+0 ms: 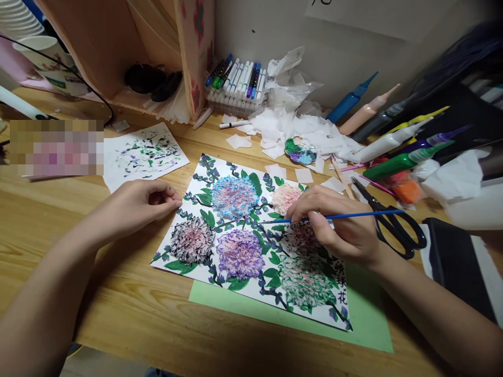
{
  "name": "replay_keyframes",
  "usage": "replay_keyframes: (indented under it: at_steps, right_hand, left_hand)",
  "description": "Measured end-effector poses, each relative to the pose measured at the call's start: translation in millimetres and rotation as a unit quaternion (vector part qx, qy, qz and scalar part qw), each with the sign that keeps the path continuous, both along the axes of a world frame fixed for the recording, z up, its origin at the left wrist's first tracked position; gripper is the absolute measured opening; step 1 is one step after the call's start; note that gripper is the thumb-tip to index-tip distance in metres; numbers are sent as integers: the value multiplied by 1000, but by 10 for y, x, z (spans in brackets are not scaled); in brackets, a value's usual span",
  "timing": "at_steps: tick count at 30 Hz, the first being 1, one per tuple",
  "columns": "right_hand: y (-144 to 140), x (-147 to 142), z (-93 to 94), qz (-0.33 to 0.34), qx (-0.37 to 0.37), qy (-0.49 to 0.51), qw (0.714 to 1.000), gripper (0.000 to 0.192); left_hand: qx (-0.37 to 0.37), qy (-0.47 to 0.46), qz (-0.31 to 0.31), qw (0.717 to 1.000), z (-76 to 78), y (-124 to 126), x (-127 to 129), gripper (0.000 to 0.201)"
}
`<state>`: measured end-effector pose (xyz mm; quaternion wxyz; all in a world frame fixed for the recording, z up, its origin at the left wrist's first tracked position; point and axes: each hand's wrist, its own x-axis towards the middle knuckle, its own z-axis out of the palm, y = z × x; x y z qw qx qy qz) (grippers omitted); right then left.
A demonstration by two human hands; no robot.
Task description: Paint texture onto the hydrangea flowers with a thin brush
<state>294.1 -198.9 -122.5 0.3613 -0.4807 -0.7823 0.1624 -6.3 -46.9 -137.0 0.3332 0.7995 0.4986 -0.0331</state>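
Observation:
A painting (231, 226) of several raised, textured flower heads with green leaves and dark stems lies on the wooden table, tilted to the view. My left hand (155, 198) is closed at its left edge, thumb and forefinger pinching the border. My right hand (334, 214) is over the painting's right side and grips a slim blue paintbrush (353, 214). The brush tip points left, close to the leaves between the blue and pink flowers; whether it touches the surface I cannot tell. My right hand partly hides the flowers beneath it.
Green paper (243, 310) sticks out under the painting. A paint-smeared sheet (147, 154) lies at left. Behind are a marker box (236, 86), crumpled tissues (271, 128) and a small paint palette (301, 150). Black scissors (396, 230) and several paint bottles (408, 161) are at right.

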Motion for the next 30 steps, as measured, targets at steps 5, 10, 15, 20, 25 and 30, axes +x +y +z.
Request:
replay_keyframes:
  at_steps: [5,10,15,20,25,30]
  right_hand:
    - [9,4,-11,4,3,6,1000,19]
    - [10,-5,0,8,12,-14,1000,19]
    - [12,-22,14,5,17,-11,1000,20]
    - [12,-24,15,12,19,-14,1000,20]
    - [4,-16,7,5,9,-7,1000,20]
    - [-13,24,4,-7,5,21,1000,20]
  left_hand:
    - [4,-7,1,1000,-29,9,-29,36]
    - [6,-10,1,1000,-36,14,-33,35]
    - [7,-14,1,1000,-35,17,-22,34]
    - [11,-12,-2,1000,-38,14,-9,34]
    - [13,-7,3,1000,-37,13,-9,35]
    - [10,1,-7,1000,-15,10,-19,35]
